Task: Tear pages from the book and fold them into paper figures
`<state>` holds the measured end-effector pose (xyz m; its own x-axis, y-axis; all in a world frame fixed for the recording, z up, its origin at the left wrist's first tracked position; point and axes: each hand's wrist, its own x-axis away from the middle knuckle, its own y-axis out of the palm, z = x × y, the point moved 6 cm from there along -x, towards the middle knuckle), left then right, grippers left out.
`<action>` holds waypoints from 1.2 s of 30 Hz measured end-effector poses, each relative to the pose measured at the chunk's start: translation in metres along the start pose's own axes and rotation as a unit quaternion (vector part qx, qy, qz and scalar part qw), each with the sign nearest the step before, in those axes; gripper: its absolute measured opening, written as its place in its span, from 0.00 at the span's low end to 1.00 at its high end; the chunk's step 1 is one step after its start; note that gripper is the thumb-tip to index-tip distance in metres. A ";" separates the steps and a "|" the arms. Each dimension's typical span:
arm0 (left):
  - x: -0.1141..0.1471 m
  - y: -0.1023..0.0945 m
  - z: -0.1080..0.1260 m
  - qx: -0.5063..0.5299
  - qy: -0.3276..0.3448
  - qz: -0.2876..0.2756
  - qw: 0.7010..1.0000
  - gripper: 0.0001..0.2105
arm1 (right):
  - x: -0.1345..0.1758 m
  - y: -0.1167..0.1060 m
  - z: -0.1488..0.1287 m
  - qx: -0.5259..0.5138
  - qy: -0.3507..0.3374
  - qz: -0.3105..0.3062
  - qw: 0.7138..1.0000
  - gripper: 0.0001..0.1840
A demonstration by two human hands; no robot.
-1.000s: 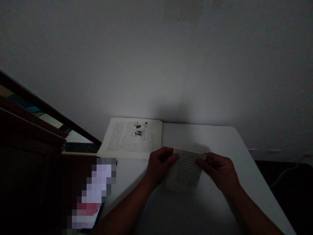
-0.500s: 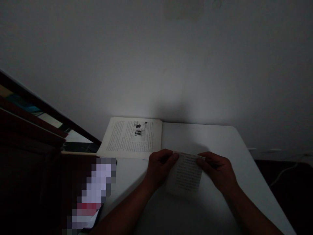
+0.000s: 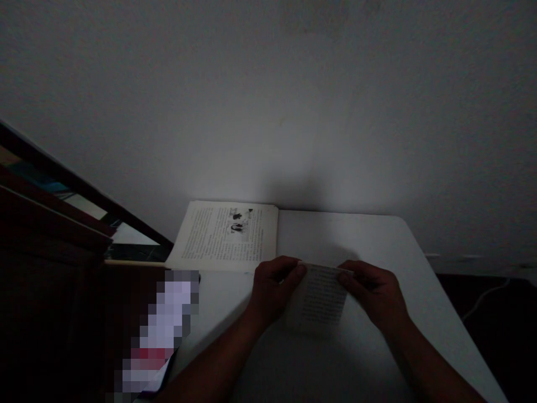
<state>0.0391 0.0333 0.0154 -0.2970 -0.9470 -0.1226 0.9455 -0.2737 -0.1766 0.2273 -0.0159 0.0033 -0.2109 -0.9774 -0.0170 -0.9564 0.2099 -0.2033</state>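
Holding a small paper (image 3: pixel 323 296) in front, over the desk (image 3: pixel 356 238), near the book (image 3: pixel 218 235). Pinching its top left corner with the left hand (image 3: pixel 271 288) and its top right corner with the right hand (image 3: pixel 377 291), fingers nearly closed. Held by two corners, maybe to stop bending. Top edge toward the wall (image 3: pixel 293 123); likely longest from top to bottom. Too dark to tell about touching the desk below.

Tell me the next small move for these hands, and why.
Perhaps slide the right hand inward along the top edge of the paper, the left hand anchoring its side: each hand pinches near one upper corner, and the edge between them is uncovered.
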 end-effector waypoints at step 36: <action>0.002 0.028 0.010 -0.137 0.103 -0.151 0.974 0.07 | 0.000 0.024 -0.017 0.111 -0.006 -0.159 0.981 0.04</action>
<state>0.0663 0.0219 0.0198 -0.6023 -0.7695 -0.2125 0.7485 -0.4519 -0.4853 0.2003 -0.0107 0.0153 0.0943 -0.9930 0.0714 -0.9055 -0.1153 -0.4085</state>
